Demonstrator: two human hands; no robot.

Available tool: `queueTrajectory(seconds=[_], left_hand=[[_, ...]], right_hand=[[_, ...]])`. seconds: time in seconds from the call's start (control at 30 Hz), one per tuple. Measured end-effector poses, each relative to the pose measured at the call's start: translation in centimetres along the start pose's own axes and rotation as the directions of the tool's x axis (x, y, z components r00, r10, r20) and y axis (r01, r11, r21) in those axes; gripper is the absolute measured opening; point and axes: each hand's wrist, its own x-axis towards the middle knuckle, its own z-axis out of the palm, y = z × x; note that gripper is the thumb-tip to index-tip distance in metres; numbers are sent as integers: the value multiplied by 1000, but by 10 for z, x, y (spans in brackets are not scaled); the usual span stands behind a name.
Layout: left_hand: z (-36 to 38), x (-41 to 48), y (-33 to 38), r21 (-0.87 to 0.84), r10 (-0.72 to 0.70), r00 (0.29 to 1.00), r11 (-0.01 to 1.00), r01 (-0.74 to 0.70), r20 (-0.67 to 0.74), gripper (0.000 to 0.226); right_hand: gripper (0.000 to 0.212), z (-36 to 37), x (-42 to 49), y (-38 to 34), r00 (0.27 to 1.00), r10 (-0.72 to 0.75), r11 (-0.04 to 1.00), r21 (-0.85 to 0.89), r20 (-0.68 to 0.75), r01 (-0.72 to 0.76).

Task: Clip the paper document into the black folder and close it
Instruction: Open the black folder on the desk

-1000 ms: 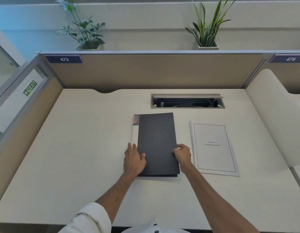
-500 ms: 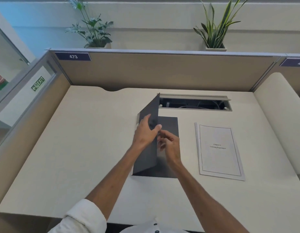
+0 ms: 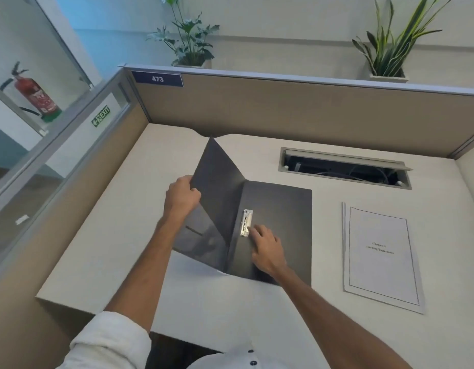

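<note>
The matte black folder (image 3: pixel 278 227) lies open mid-worktop (image 3: pixel 102 246), long axis 12 to 6. Left hand (image 3: pixel 181 197) fingers pinch its raised cover; right hand (image 3: pixel 266 247) fingers, loosely spread, touch the metal clip (image 3: pixel 247 222). The rectangular paper (image 3: pixel 382 257) lies flat at 3 o'clock.

black folder (image 3: pixel 278 217) half-open, paper document (image 3: pixel 382 257) beside

White rolled-up sleeve (image 3: pixel 110 339), dark-buttoned shirt (image 3: pixel 230 360)

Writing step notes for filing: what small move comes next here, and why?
Probably lift the metal clip open with the right hand, whose fingertips already touch it. The left hand holds the folder cover up, and the paper document lies unclipped beside it.
</note>
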Motion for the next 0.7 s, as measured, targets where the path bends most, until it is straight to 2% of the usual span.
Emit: queueTrajectory(seconds=[0.1, 0.17, 0.23, 0.47, 0.7], left_hand=[[10, -1, -20, 92, -7, 1000, 996, 9, -20, 62], [20, -4, -30, 149, -2, 1000, 989, 5, -25, 80], [28, -8, -39, 214, 15, 998, 977, -3, -55, 86], [52, -13, -67, 360, 15, 999, 933, 3, -46, 79], [79, -10, -91, 354, -58, 996, 935, 31, 65, 73]], right_hand=[[81, 12, 3, 6, 998, 29, 995, -96, 51, -24], [82, 19, 4, 11, 997, 36, 991, -134, 66, -27], [79, 24, 4, 16, 997, 28, 988, -156, 67, -18], [73, 37, 4, 32, 999, -26, 977, -210, 23, 31], [70, 39, 4, 40, 999, -46, 972, -231, 30, 51]])
